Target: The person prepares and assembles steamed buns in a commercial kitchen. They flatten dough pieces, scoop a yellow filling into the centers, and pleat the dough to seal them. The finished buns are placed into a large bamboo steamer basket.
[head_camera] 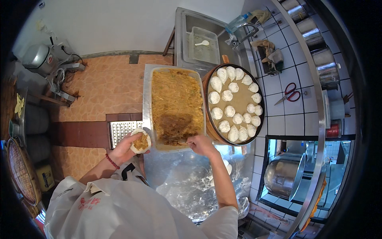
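My left hand cradles a round dough wrapper, with a mound of yellow-brown filling in its middle. Just right of it, a large rectangular plastic tub holds a thick layer of the same filling, darker and dug away near my side. My right hand is over the tub's near edge, gripping a thin wooden-looking tool whose tip is in the filling. Beyond the tub stands a round bamboo steamer, lined with a tan sheet; several pleated buns sit on it.
A metal worktop carries the tub; pale dough pieces lie partly behind my right forearm. A steel sink holds a plastic bin with a white spoon. Red-handled scissors hang on the tiled wall at right.
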### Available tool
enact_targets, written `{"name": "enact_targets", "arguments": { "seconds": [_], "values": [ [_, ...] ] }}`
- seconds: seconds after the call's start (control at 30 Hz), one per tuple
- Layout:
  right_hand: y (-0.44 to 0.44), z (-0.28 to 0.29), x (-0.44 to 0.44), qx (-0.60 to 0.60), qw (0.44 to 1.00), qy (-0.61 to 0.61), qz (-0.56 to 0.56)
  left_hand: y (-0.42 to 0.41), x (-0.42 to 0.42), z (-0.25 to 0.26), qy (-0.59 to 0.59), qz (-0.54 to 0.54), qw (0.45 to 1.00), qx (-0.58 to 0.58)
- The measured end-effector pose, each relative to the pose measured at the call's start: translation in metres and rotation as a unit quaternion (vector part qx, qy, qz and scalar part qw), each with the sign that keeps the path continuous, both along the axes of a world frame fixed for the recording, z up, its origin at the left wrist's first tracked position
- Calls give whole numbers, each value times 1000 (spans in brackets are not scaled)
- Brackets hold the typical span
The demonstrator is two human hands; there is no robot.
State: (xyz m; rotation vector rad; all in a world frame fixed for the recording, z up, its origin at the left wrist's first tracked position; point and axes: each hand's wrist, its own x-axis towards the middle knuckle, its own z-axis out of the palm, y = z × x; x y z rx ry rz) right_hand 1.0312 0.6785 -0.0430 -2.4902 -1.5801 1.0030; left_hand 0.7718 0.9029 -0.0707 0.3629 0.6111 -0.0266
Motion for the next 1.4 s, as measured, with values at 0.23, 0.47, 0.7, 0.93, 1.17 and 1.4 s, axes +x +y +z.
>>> {"name": "enact_targets", "arguments": {
  "seconds": [0.23, 0.47, 0.7, 0.93, 1.17, 1.4],
  "values": [
    [1, -16, -25, 117, 960, 233, -98, 4, 0, 3, 14, -11, 1000, 22],
    [-33, 6, -51, 215, 824, 381, -359, 5, 9, 6, 2, -17, 999, 35],
    [-29, 41, -127, 381, 817, 116, -417, -16, 65, 23, -56, -81, 995, -17],
    [12, 26, -189, 375, 800, -231, -407, -31, 118, 33, -86, -106, 988, -69],
    [45, 32, -199, 401, 748, -216, -483, -12, 149, 29, -99, -152, 983, -15],
    [94, 46, -188, 491, 524, -75, -692, 54, 198, 39, -148, -332, 930, -50]
  ]
}}
